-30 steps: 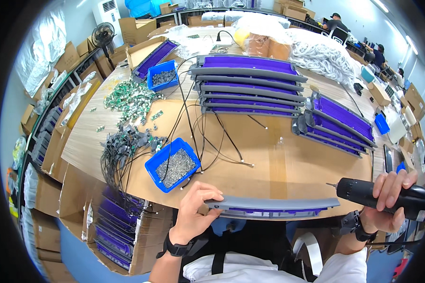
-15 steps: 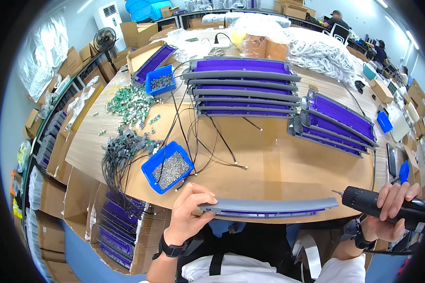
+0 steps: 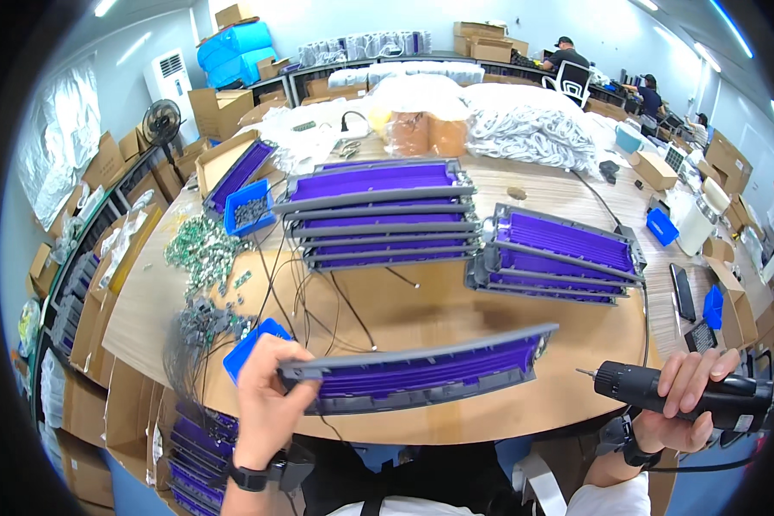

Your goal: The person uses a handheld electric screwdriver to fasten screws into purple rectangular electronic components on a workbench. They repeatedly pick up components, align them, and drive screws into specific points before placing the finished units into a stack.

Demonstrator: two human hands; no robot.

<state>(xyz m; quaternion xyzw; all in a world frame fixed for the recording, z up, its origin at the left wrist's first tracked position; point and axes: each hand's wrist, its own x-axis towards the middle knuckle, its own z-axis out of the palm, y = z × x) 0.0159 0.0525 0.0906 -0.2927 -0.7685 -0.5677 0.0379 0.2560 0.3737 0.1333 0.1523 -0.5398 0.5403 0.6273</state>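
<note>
Purple plastic, ribbed along its length and framed in smooth grey, forms the long panel [image 3: 430,370], which is held up over the brown cardboard sheet [image 3: 602,378], with its right end higher than its left. The left hand [image 3: 271,387] pinches only the left end, thumb and fingers closed on the thin edge. The right hand [image 3: 688,400] is wrapped around a black, round-bodied power screwdriver [image 3: 621,384], and its thin metal bit [image 3: 586,372] is near the panel's right end, not touching. I think so long a piece may swing when one end alone is held, so it seems wise to support the far end, grip firmly without bending the plastic, and hold the bit clear of the smooth faces. Behind lies a stack of similar panels [image 3: 378,232]; a glossy blue tray [image 3: 242,354] is partly hidden by the left hand
</note>
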